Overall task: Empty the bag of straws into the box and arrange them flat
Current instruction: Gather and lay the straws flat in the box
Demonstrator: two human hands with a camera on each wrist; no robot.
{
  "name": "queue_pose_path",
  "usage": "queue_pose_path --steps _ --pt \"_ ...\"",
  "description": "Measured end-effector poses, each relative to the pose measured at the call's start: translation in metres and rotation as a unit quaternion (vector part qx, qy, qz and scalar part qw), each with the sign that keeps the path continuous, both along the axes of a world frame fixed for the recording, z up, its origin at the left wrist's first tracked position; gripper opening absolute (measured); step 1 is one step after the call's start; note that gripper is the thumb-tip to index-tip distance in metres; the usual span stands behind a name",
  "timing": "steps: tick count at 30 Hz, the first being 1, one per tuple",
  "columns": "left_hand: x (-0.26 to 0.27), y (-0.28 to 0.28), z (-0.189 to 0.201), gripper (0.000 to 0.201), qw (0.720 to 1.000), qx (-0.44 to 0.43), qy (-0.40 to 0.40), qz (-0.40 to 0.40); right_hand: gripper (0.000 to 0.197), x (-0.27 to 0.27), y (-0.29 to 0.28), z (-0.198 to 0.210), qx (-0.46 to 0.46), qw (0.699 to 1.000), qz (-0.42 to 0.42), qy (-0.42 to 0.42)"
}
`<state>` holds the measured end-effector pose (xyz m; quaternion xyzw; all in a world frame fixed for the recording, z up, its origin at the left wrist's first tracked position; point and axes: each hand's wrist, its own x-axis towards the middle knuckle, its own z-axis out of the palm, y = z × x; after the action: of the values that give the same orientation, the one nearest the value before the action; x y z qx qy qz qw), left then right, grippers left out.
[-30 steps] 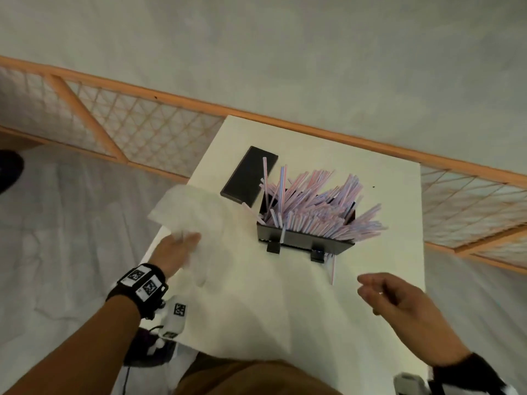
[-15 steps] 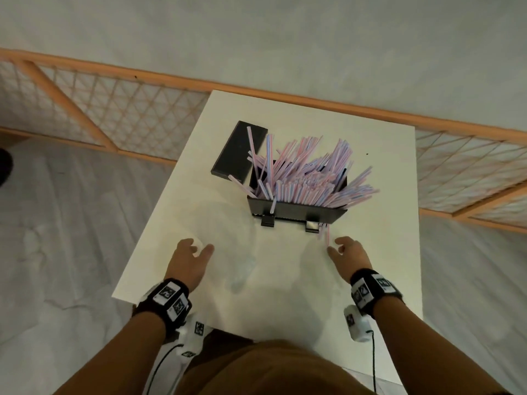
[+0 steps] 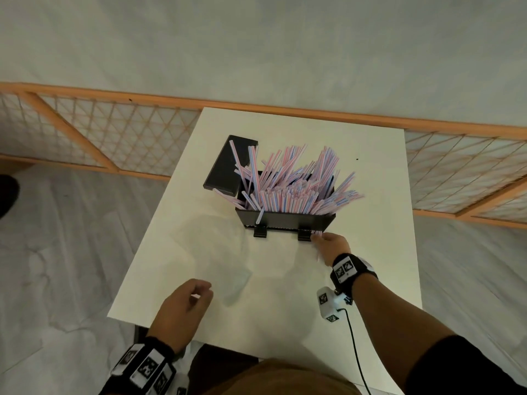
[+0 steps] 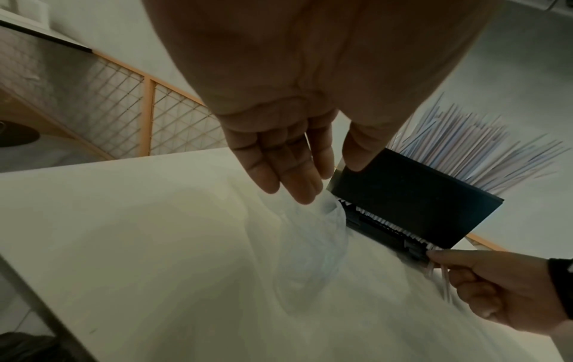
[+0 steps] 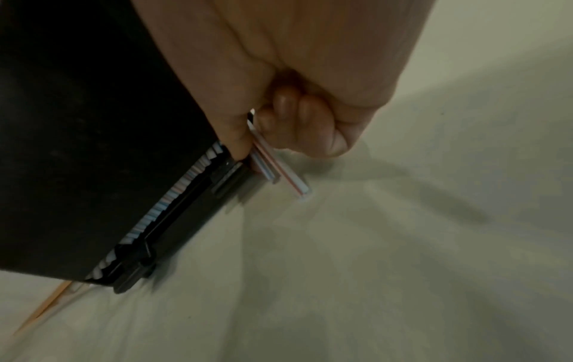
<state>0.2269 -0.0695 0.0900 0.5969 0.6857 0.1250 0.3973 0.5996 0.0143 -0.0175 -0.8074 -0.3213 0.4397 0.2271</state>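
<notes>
A black box (image 3: 285, 220) stands mid-table, heaped with pink and blue striped straws (image 3: 293, 183) that stick out at many angles. My right hand (image 3: 318, 238) is at the box's front right corner and pinches a few loose straws (image 5: 279, 171) between thumb and curled fingers (image 5: 297, 117). The clear plastic bag (image 3: 216, 252) lies limp on the table in front of the box. My left hand (image 3: 204, 293) hovers over the bag's near part with relaxed fingers (image 4: 297, 171) and holds nothing.
The box's black lid (image 3: 228, 166) lies flat at its left. One straw (image 3: 225, 195) pokes out over the table on the left side. The white table (image 3: 370, 280) ends close behind the box. An orange lattice railing (image 3: 114, 138) runs behind it.
The left hand has let the bag go flat on the table and drawn back toward the near edge. The right hand has reached forward and taken up the straws lying before the box.
</notes>
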Motion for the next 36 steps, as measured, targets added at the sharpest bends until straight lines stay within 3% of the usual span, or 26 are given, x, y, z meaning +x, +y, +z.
queue_pose_path --steps 4,10,17,20,23,26,29,31,33,34,35,36 --pt "-0.005 -0.002 -0.001 0.007 1.000 -0.013 -0.012 0.012 0.038 0.001 -0.007 0.008 0.009 0.999 0.030 -0.010" --pt "0.006 0.019 -0.003 0.007 0.998 -0.031 -0.049 -0.003 0.032 -0.003 -0.049 0.007 -0.047 0.968 0.188 -0.156" --pt "0.057 0.060 -0.012 0.004 0.988 -0.042 -0.051 -0.139 0.027 -0.008 -0.095 0.009 -0.061 0.968 0.199 -0.138" --pt "0.091 0.066 -0.008 0.014 0.973 -0.053 -0.049 -0.221 0.020 -0.009 -0.096 0.014 -0.048 0.978 0.165 -0.121" --pt "0.129 0.071 0.007 0.030 0.943 -0.009 -0.031 -0.331 0.009 -0.005 -0.088 0.017 -0.024 0.991 0.111 -0.073" --pt "0.162 0.076 0.018 0.044 0.890 0.087 -0.026 -0.446 0.019 -0.008 -0.070 0.018 -0.031 0.999 0.021 0.027" --pt "0.189 0.083 0.024 0.048 0.840 0.141 -0.013 -0.524 0.018 -0.004 -0.065 0.011 -0.067 0.970 -0.120 0.203" --pt "0.208 0.084 0.025 0.050 0.806 0.145 0.007 -0.573 0.008 -0.003 -0.064 0.018 -0.062 0.956 -0.116 0.263" --pt "0.227 0.081 0.028 0.056 0.776 0.132 0.035 -0.615 0.030 -0.025 -0.052 0.016 -0.086 0.965 -0.118 0.217" --pt "0.236 0.081 0.030 0.061 0.767 0.123 0.051 -0.628 0.046 -0.028 -0.052 0.014 -0.050 0.973 -0.097 0.202" --pt "0.244 0.080 0.032 0.067 0.760 0.115 0.071 -0.636 0.061 -0.023 -0.057 0.036 0.016 0.962 -0.112 0.250" --pt "0.251 0.081 0.034 0.074 0.756 0.111 0.098 -0.637 0.071 -0.024 -0.060 0.035 -0.025 0.974 -0.125 0.187"
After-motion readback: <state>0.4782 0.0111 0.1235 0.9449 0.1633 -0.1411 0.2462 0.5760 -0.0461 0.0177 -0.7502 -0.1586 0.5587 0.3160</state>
